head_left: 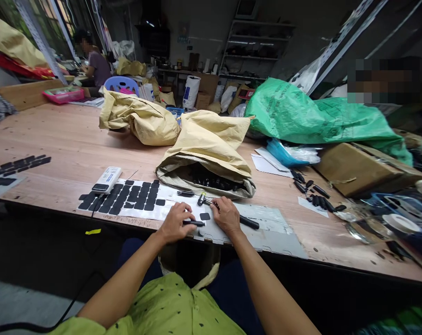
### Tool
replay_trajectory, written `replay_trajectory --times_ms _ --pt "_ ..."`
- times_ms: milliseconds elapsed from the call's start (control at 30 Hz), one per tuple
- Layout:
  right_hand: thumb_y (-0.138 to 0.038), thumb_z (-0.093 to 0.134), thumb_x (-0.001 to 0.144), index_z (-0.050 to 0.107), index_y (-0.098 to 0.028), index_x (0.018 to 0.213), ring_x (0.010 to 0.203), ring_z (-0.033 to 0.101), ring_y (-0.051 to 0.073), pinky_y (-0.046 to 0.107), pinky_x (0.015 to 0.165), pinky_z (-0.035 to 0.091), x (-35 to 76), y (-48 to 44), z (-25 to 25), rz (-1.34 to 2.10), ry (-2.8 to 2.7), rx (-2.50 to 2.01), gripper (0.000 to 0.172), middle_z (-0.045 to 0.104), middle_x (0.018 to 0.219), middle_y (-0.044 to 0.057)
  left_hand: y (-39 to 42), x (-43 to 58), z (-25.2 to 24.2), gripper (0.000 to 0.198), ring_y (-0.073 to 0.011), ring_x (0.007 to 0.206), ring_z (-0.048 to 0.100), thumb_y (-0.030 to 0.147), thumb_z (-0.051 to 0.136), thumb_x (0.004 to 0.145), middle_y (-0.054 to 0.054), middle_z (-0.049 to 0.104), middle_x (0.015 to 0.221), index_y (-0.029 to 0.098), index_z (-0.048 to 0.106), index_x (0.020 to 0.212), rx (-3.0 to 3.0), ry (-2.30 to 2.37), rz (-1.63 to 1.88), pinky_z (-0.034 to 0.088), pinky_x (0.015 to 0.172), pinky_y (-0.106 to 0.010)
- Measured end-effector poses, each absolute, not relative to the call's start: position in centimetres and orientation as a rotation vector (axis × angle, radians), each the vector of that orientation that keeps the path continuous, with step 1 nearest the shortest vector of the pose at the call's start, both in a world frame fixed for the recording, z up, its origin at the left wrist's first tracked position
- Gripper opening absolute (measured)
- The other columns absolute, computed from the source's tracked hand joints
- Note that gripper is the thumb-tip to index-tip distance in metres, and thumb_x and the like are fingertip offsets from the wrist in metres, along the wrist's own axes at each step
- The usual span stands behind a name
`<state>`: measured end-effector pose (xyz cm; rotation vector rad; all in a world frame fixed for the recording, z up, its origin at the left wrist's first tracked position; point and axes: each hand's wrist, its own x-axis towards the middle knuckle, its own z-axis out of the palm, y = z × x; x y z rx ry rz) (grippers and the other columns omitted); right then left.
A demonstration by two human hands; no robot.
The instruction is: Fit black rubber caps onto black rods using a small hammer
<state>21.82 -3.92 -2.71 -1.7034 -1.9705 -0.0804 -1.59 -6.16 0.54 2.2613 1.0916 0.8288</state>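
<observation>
Near the table's front edge my left hand is closed on a slim black piece with a light tip. My right hand is closed around the shaft of a small hammer, whose metal and yellow head points left; its black handle sticks out to the right. Between the hands a dark rounded square lies on the grey board. Rows of similar dark squares lie left of my left hand. Beyond the hammer, black pieces fill an open beige sack.
A white device stands on the squares at the left. Several black pieces lie at the right, by a cardboard box. Behind them is a green sack. A person sits at the far left.
</observation>
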Motion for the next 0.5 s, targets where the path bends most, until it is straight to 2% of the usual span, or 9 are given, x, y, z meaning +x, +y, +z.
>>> replay_trajectory --times_ms 100,200,333,500 --pt "-0.027 0.053 0.089 0.065 -0.022 0.092 0.085 0.049 0.019 0.030 0.078 0.036 21.8 -3.9 -2.7 -0.086 -1.967 -1.714 0.013 0.060 0.089 0.003 -10.3 -1.3 0.0 0.016 -0.0277 0.116 0.051 0.027 0.075 0.074 -0.008 0.056 0.129 0.022 0.072 0.089 2.387 0.906 0.783 0.038 0.103 -0.043" --pt "-0.027 0.054 0.089 0.064 -0.022 0.093 0.086 0.049 0.019 0.030 0.078 0.035 21.8 -3.9 -2.8 -0.084 -1.965 -1.724 0.012 0.060 0.090 0.003 -13.5 -1.1 -2.3 0.019 -0.0312 0.129 0.044 0.030 0.074 0.075 -0.007 0.049 0.143 0.023 0.071 0.092 2.535 0.761 0.676 0.032 0.110 -0.046" --pt "-0.027 0.054 0.089 0.064 -0.021 0.094 0.087 0.049 0.019 0.030 0.079 0.035 21.7 -4.0 -2.8 -0.083 -1.963 -1.728 0.012 0.060 0.092 0.004 -14.9 -1.2 -6.4 0.015 -0.0329 0.143 0.028 0.030 0.071 0.079 -0.007 0.039 0.154 0.022 0.070 0.093 2.733 0.762 0.607 0.020 0.118 -0.048" --pt "-0.026 0.054 0.089 0.064 -0.021 0.093 0.086 0.049 0.019 0.030 0.079 0.035 21.7 -4.0 -2.8 -0.102 -1.955 -1.725 0.011 0.060 0.091 0.004 -15.5 -1.5 -7.8 0.026 -0.0365 0.145 0.025 0.042 0.071 0.079 -0.009 0.035 0.157 0.022 0.069 0.094 2.801 0.722 0.621 0.021 0.114 -0.049"
